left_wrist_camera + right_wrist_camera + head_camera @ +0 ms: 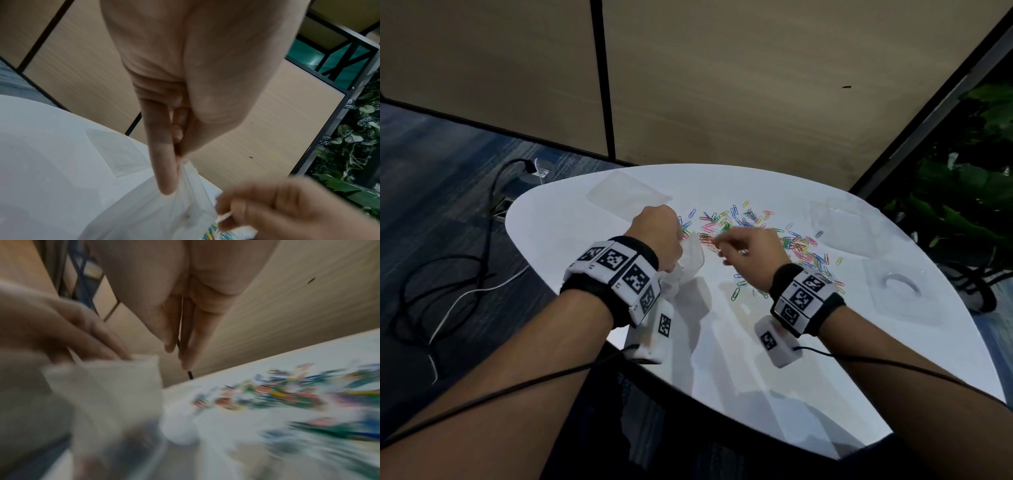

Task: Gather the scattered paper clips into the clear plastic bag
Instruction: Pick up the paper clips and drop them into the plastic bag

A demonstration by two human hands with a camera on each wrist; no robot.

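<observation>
Holding the clear plastic bag (690,257) by its rim, pinched in the left hand (657,233), mouth facing frame right. Right hand (748,250) just beside it, fingers curled (contents: cannot tell). Paper clips (767,236) spread rightward across the tabletop (756,359), nearer the right hand.

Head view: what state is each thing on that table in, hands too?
clear plastic bag: held up off the table, mouth facing the clips
paper clips: mostly still scattered loose on the white table
left hand: fingers pinch the bag's rim
right hand: fingers curled beside the bag's mouth; contents unclear
flat clear bags: lying unused on the table
</observation>
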